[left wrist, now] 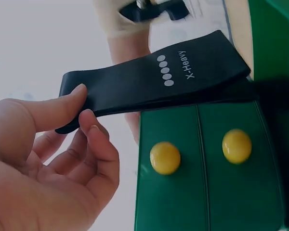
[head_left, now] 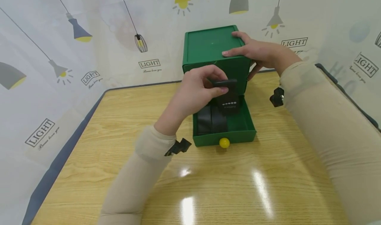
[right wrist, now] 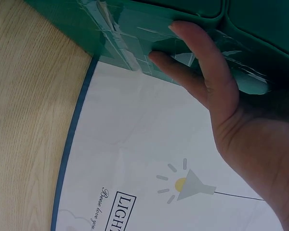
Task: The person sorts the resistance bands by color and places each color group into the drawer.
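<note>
My left hand (head_left: 197, 89) pinches one end of a black resistance loop band (left wrist: 135, 79) between thumb and fingers. White dots and the words "X-Heavy" show on the band in the left wrist view. It hangs over the pulled-out bottom drawer (head_left: 224, 139) of a green drawer box (head_left: 212, 45). Dark flat pieces (head_left: 204, 121) lie in the drawer's left part; their kind is hard to tell. With fingers spread, my right hand (head_left: 257, 53) rests on the box's top and right side. The right wrist view shows two of its fingers against the green surface with clear tape (right wrist: 120, 38).
A yellow knob (head_left: 224, 143) sits on the pulled-out drawer's front. Two more yellow knobs (left wrist: 165, 158) show on green drawer fronts in the left wrist view. The box stands on a wooden table (head_left: 119, 129), near a curtain (head_left: 113, 59) printed with lamps.
</note>
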`<state>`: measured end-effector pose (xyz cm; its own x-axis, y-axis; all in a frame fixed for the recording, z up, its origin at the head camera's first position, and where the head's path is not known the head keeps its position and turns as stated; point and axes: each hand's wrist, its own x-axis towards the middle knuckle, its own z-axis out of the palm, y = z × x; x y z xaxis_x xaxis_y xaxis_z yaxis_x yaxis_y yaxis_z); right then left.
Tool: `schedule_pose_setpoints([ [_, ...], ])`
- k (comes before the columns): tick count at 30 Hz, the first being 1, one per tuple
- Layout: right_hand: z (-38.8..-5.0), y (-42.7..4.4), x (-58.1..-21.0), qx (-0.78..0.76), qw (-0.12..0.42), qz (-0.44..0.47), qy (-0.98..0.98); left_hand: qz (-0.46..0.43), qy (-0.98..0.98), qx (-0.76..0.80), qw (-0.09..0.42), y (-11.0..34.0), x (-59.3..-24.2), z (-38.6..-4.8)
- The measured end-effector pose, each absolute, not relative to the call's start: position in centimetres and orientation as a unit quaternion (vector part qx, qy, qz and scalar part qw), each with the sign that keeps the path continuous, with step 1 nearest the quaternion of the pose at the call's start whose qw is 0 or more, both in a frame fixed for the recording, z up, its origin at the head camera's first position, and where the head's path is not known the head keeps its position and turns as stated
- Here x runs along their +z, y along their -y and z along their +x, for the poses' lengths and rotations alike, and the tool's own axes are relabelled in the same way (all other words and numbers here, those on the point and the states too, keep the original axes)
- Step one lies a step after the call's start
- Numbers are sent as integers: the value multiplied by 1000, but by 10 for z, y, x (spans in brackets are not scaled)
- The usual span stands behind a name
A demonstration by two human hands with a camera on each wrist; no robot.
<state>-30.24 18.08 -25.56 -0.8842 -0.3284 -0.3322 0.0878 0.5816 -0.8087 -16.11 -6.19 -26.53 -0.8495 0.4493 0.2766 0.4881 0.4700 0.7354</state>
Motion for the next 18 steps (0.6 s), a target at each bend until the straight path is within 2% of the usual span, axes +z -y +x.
schedule_pose_setpoints([
  [5,-304,-181,-255,-450,230,-68,-860,-278,832,-477,-52,53,-271,-162],
  [8,-305,-181,-254,-451,228,-68,-860,-250,825,-497,-106,44,-284,-171],
  [10,-305,-182,-255,-451,225,-69,-861,-234,832,-488,-124,37,-297,-180],
  [13,-304,-183,-256,-453,225,-73,-860,-222,865,-436,-111,26,-317,-190],
  [18,-303,-183,-257,-454,226,-82,-858,-213,921,-324,-34,16,-334,-197],
])
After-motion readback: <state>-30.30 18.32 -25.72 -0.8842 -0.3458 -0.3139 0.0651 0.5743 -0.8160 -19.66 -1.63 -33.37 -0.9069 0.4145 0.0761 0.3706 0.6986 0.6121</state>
